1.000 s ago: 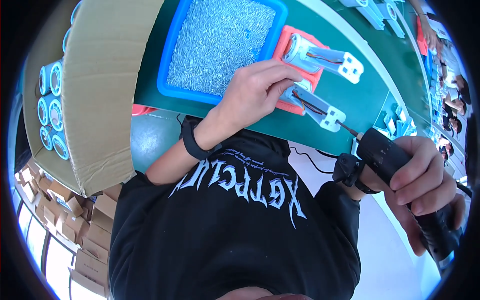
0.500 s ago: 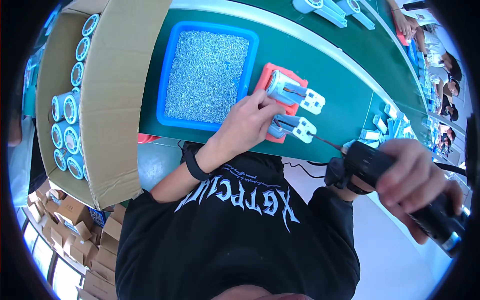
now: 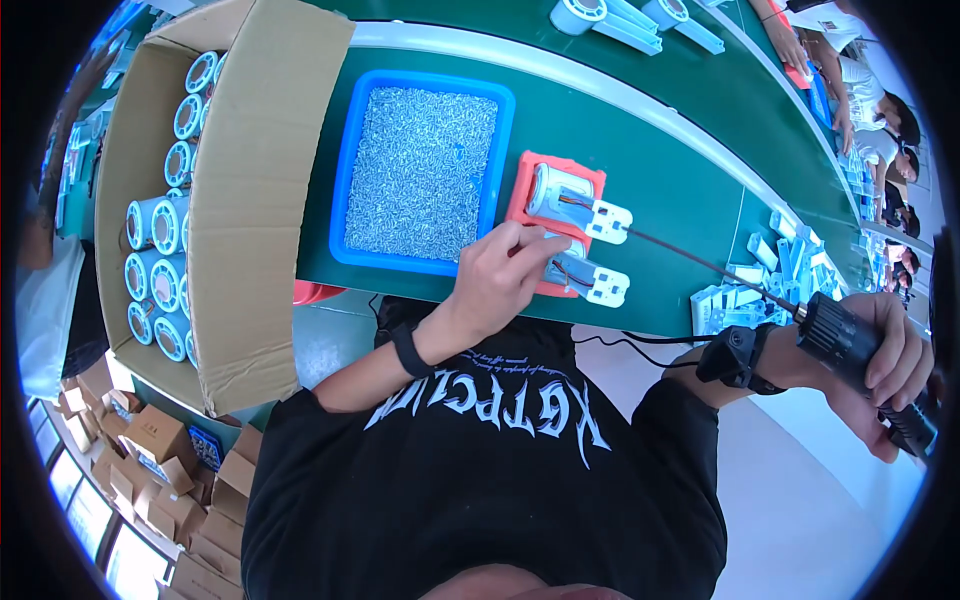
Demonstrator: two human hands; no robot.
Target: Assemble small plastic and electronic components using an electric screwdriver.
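So, two white cylinder assemblies with flat arms are seated side by side in a coral-red holder (image 3: pixel 522 203) on the green worktop (image 3: pixel 665 185), just right of a blue rectangular plastic tray (image 3: pixel 338 200) filled with small silvery metal pieces (image 3: pixel 415 170). Both are laid pretty much left to right: cylinders at the left, white end plates pointed right and angled a bit toward the near side. Wires can be seen along the arms of the far assembly (image 3: pixel 550 195) and the near assembly (image 3: pixel 580 270).

A black electric screwdriver (image 3: pixel 832 335) is gripped in the right hand (image 3: pixel 888 352), fingers wrapped around the body. Its long thin shaft is aimed left and toward the far side, with the tip right at the far assembly's end plate; actual contact can't be made out.

The left hand (image 3: pixel 497 278) is held over the cylinder end of the near assembly, thumb and index finger drawn close together. Whether anything small is pinched there can't be told.
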